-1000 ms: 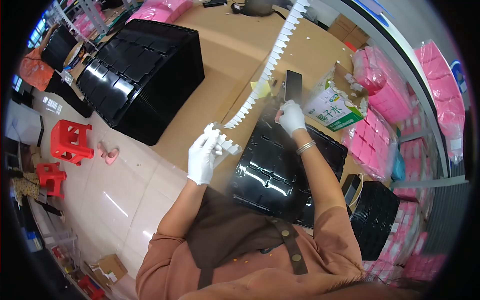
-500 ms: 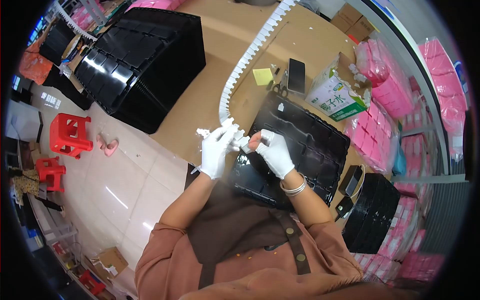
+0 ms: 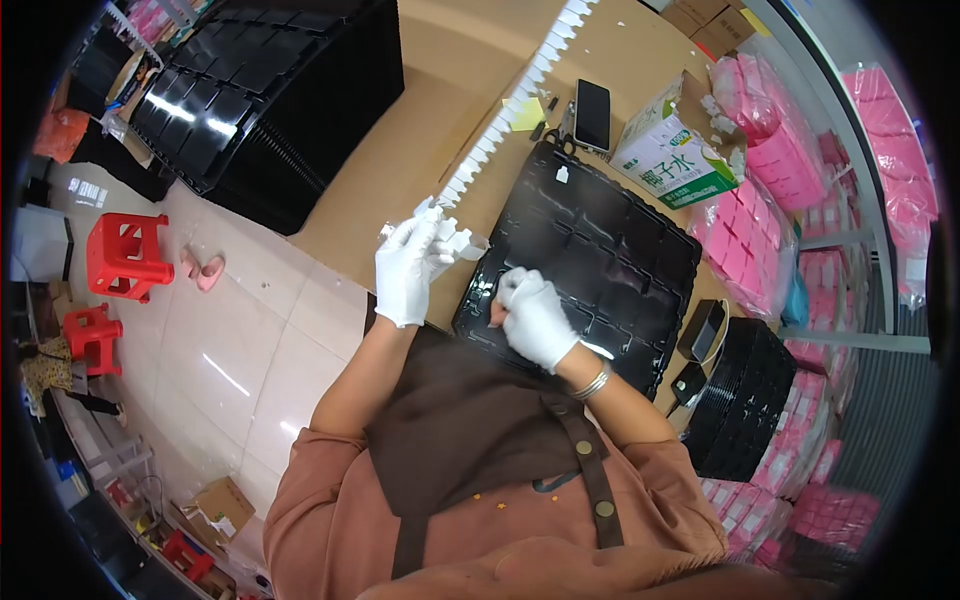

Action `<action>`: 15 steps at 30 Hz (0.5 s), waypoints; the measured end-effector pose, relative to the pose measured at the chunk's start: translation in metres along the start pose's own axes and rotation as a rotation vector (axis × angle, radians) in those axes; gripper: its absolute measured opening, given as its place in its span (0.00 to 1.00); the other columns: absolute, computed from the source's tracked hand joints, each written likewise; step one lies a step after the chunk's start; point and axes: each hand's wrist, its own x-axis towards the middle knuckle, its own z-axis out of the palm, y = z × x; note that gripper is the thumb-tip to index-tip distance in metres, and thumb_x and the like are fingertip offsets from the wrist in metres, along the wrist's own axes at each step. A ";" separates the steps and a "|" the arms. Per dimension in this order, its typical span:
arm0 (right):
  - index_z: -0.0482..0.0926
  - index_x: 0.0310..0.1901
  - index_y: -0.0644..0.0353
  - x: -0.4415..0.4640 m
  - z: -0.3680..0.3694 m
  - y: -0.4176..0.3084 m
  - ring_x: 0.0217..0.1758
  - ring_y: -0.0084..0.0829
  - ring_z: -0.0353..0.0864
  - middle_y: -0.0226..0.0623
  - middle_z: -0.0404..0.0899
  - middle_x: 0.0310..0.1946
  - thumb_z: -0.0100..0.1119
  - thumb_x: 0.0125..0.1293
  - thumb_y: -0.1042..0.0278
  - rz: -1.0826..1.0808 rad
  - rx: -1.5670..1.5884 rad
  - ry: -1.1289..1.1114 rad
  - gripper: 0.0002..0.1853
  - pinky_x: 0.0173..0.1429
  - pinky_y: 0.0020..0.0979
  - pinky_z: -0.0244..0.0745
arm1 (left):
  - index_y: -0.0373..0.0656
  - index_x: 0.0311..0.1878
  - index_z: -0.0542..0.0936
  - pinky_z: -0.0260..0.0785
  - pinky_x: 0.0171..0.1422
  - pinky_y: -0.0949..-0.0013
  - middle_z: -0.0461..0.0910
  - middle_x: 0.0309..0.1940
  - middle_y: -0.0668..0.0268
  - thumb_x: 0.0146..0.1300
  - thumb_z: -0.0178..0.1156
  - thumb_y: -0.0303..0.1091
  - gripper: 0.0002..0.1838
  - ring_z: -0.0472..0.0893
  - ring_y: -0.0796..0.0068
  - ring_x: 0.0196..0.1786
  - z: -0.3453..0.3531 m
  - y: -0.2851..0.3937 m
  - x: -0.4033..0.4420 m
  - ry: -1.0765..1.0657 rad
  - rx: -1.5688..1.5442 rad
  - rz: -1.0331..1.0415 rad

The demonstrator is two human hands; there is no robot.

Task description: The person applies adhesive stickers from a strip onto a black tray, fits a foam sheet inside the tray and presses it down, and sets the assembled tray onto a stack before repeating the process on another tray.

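My left hand (image 3: 404, 270), in a white glove, is closed on the near end of a long white toothed strip (image 3: 490, 139), which runs away across the brown table. Small white pieces hang beside its fingers. Over the near left part of a black tray (image 3: 600, 235) is my right hand (image 3: 538, 318), gloved with bare fingertips showing, its fingers curled. Whatever those fingers may hold is hidden. One small white scrap (image 3: 562, 175) lies on the tray's far part.
A tall stack of black trays (image 3: 290, 130) stands at the left. Beyond the near tray are a phone (image 3: 592, 115), a yellow note (image 3: 523, 114) and a carton (image 3: 680, 150) with white scraps. Pink wrapped packs (image 3: 745, 250) are at the right; red stools (image 3: 128, 256) stand on the floor.
My right hand went from near the phone to the strip's end, then back toward me over the tray. My left hand still grips the strip, whose curve has straightened since the middle frame.
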 end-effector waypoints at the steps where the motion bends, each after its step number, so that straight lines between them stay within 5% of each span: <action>1: 0.77 0.21 0.58 -0.002 0.008 -0.003 0.37 0.43 0.78 0.40 0.77 0.31 0.67 0.44 0.79 -0.031 -0.109 0.012 0.07 0.42 0.42 0.75 | 0.35 0.53 0.79 0.72 0.34 0.78 0.82 0.39 0.63 0.72 0.59 0.35 0.14 0.82 0.78 0.36 -0.002 -0.002 -0.002 -0.001 0.027 -0.011; 6: 0.80 0.37 0.58 0.000 0.004 -0.003 0.47 0.44 0.77 0.42 0.76 0.41 0.75 0.44 0.70 0.128 0.059 0.112 0.17 0.47 0.40 0.74 | 0.36 0.49 0.82 0.75 0.37 0.77 0.85 0.38 0.62 0.71 0.61 0.37 0.13 0.82 0.81 0.34 -0.005 -0.004 -0.019 0.008 0.161 -0.001; 10: 0.82 0.47 0.61 0.016 -0.020 -0.010 0.30 0.22 0.75 0.32 0.78 0.41 0.71 0.56 0.70 0.245 0.712 0.290 0.17 0.36 0.24 0.70 | 0.35 0.49 0.82 0.76 0.37 0.77 0.85 0.38 0.62 0.70 0.61 0.37 0.14 0.82 0.81 0.33 0.002 -0.012 -0.028 -0.030 0.190 -0.018; 15: 0.85 0.38 0.65 0.015 -0.021 -0.020 0.35 0.17 0.79 0.32 0.84 0.32 0.67 0.60 0.74 0.396 0.956 0.150 0.06 0.41 0.23 0.75 | 0.34 0.49 0.81 0.73 0.32 0.79 0.82 0.35 0.66 0.71 0.60 0.37 0.14 0.79 0.83 0.29 0.012 -0.017 -0.032 -0.140 0.040 -0.106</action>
